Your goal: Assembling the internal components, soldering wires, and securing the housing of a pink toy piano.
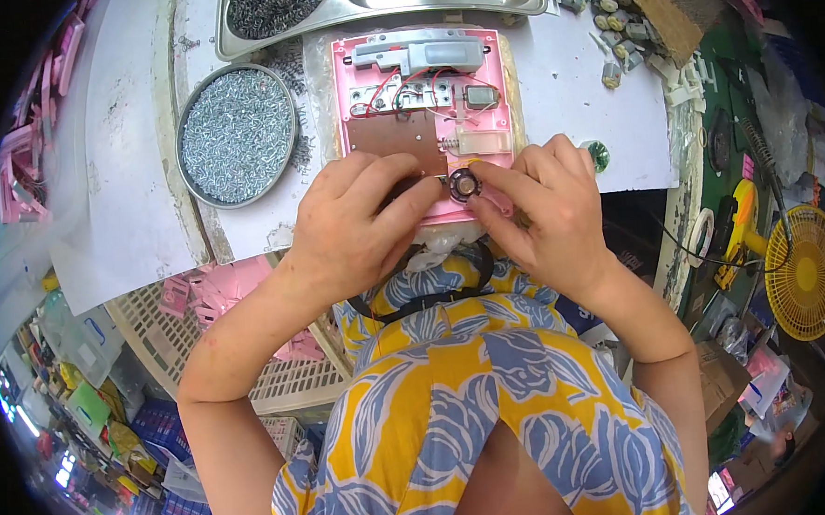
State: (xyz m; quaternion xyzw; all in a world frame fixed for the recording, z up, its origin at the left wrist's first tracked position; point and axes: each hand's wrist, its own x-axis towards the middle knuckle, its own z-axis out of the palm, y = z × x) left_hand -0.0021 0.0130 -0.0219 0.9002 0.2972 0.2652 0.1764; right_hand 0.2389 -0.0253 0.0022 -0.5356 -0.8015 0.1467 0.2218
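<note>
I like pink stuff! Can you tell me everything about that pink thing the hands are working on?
The pink case is a flat plastic shell lying open on the white table. Inside sit a brown board, red and white wires, small metal parts and a grey bar along the top. The left hand and right hand press a small round speaker at its near edge.

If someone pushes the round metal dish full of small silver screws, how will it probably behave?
The round metal dish of silver screws is filled nearly to its rim, so it is probably heavy for its size and would slide rather than tip. Its wall looks low, so a quick shove could spill screws onto the white paper sheet. Loose screws would likely roll.
</note>
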